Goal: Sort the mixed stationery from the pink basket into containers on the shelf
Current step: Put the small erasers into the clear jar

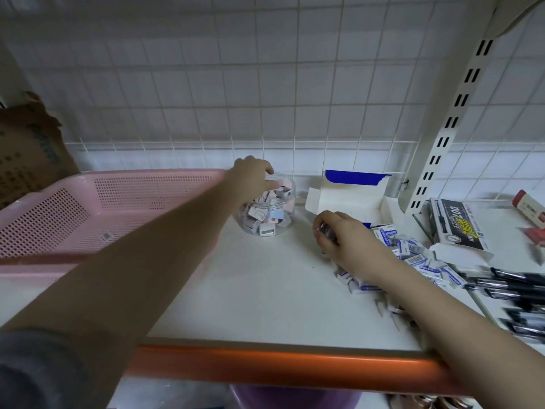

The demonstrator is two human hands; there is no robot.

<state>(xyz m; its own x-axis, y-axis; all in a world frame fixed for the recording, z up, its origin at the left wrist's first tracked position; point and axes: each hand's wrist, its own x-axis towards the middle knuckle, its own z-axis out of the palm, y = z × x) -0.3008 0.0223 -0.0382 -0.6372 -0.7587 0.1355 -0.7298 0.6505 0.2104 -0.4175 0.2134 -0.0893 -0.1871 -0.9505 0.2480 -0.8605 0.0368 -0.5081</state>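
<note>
A pink perforated basket (pixel 88 208) stands on the left of the white shelf (pixel 265 290). A clear round jar (pixel 269 215) holding several small erasers stands at the back middle. My left hand (pixel 253 172) reaches over the jar's rim, fingers curled down at its opening; whether it holds anything is hidden. My right hand (pixel 339 234) grips a small eraser in front of an open blue-and-white box (pixel 351 196). A heap of wrapped erasers (pixel 413 261) lies under and right of my right wrist.
A black pen box (pixel 460 225) and loose black pens (pixel 516 287) lie at the right. A slotted white upright (pixel 454 122) rises behind them. A cardboard box (pixel 26 149) stands far left. The shelf's orange front edge (pixel 280 361) runs below. A red-capped item (pixel 528 208) is far right.
</note>
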